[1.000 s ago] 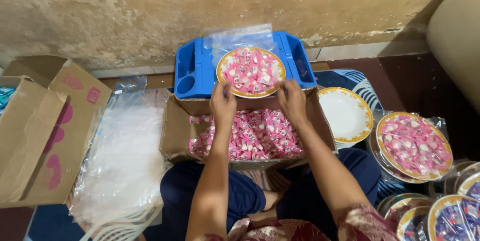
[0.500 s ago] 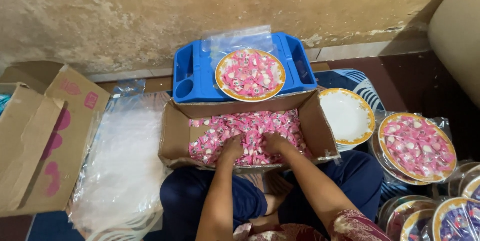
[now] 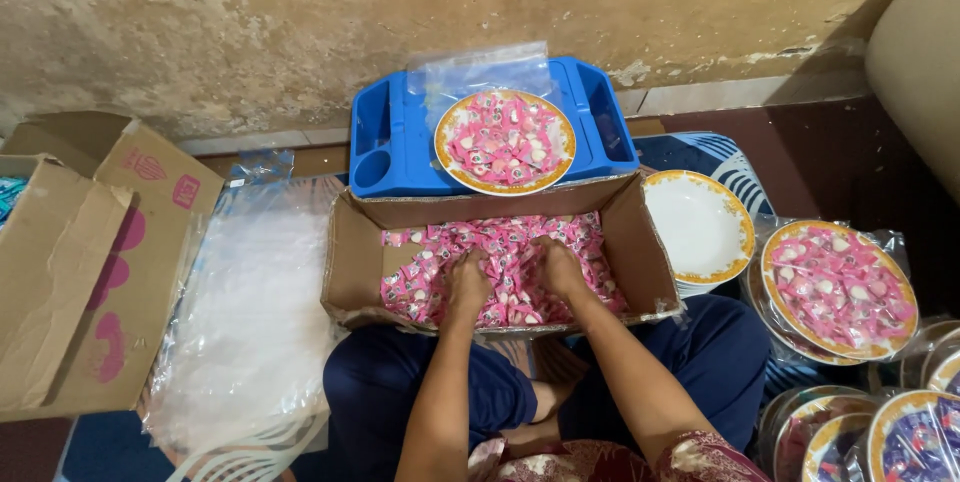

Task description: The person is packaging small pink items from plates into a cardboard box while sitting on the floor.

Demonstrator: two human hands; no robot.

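Head view: both our hands down in the carton of pink wrapped candies.
Left hand (image 3: 467, 279) and right hand (image 3: 558, 267) dig side by side into the pink candies (image 3: 500, 242), fingers buried; whether they grip any, we cannot tell. Cardboard box (image 3: 352, 260) sits on our lap, within easy reach. At 12 o'clock, a filled gold-rimmed plate (image 3: 505, 140) on a blue tray (image 3: 390, 137). Empty plate (image 3: 698, 227) at 3; bagged filled plate (image 3: 838, 287) beyond. Brown carton with pink markings (image 3: 90, 272) at 9.

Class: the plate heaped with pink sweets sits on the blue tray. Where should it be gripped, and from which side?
Grip the plate of sweets by its bare gold rim at left and right, coming from the near side. The sweets cover its middle, and it lies flat on the blue tray.
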